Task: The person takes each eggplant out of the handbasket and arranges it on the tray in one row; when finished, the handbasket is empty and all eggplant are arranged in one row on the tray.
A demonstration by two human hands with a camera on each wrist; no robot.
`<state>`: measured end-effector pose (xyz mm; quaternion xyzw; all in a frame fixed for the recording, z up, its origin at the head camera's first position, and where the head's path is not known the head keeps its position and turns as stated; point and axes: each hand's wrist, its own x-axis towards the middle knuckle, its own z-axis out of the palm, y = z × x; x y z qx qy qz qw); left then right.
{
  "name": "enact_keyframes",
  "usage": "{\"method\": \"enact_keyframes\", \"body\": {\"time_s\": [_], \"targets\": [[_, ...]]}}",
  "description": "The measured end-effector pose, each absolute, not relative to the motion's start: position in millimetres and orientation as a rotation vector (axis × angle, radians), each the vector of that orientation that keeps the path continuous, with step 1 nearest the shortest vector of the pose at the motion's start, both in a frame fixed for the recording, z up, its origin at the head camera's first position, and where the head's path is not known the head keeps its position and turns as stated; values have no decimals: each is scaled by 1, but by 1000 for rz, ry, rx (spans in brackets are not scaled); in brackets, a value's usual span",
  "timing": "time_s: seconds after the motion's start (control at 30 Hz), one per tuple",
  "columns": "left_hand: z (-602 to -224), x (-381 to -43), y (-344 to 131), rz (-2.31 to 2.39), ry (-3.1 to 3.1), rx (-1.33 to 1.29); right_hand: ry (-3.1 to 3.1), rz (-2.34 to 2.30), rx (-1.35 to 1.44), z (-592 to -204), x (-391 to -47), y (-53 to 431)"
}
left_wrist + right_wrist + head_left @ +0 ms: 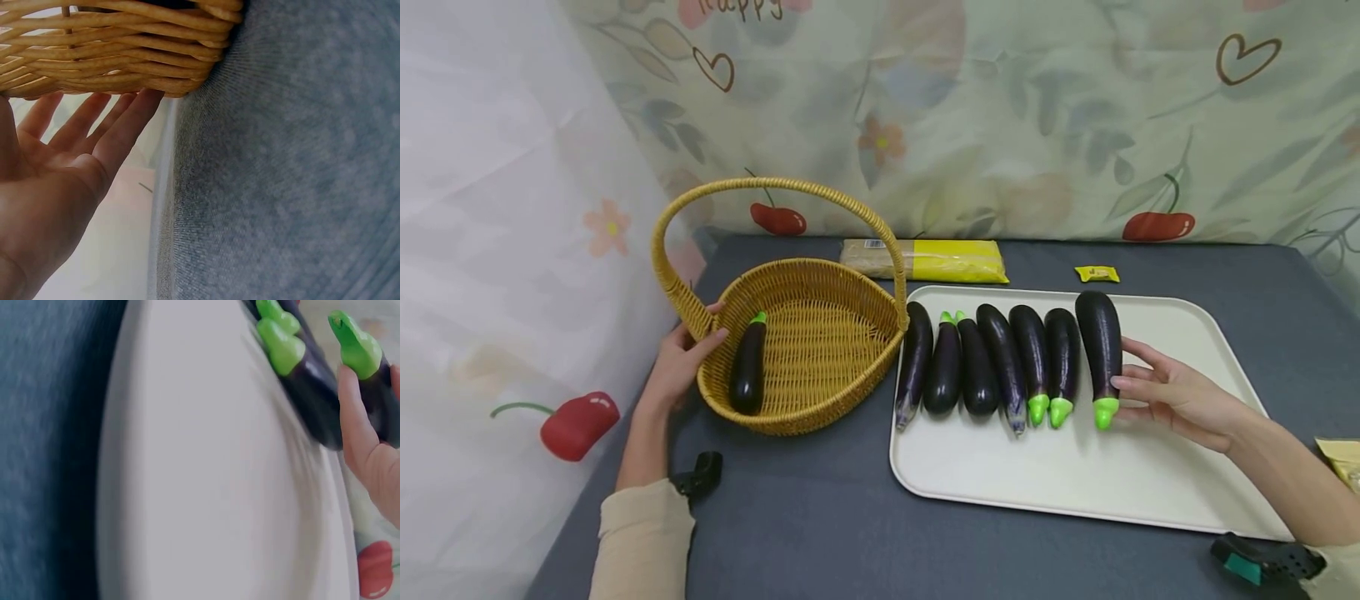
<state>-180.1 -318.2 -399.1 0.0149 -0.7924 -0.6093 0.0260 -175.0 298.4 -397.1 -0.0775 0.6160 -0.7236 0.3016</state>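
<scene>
At the left side of a wicker basket (820, 412), my left hand (676, 367) holds the rim near the foot of the handle, thumb over the edge. The left wrist view has that hand's fingers (125, 128) against the woven wall (125, 56). Inside the basket lies one dark purple eggplant (748, 367) with a green tip. My right hand (1183, 396) grips another eggplant (1099, 342) by its side, green end toward me, over the white tray (1000, 467). Several more eggplants (979, 367) form a row on the tray's left part.
Behind the basket and tray lies a yellow and beige packet (955, 260). A small yellow wrapped piece (1097, 273) sits beyond the tray, and another packet (1341, 460) shows at the right edge. The basket's tall arched handle (775, 183) rises above it; patterned cloth (1000, 125) hangs behind.
</scene>
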Motion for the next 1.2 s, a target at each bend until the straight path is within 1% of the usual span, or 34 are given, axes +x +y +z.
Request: {"method": "enact_keyframes", "body": {"time_s": [0.23,0.6,0.97,1.2], "targets": [[-400,-180,-319,-1884,-2456,55,1538,-1964,-97,-405,-182,308],[-402,-183,-321,-1910,-2437,34,1625,-1830,91,-403,-190,309],[-403,-183,-320,-1901,-2434,54,1957,-1532,49,-394,-193,300],[-403,-183,-319,-1888,-2448,55,1994,-1516,119,-393,-197,296]]}}
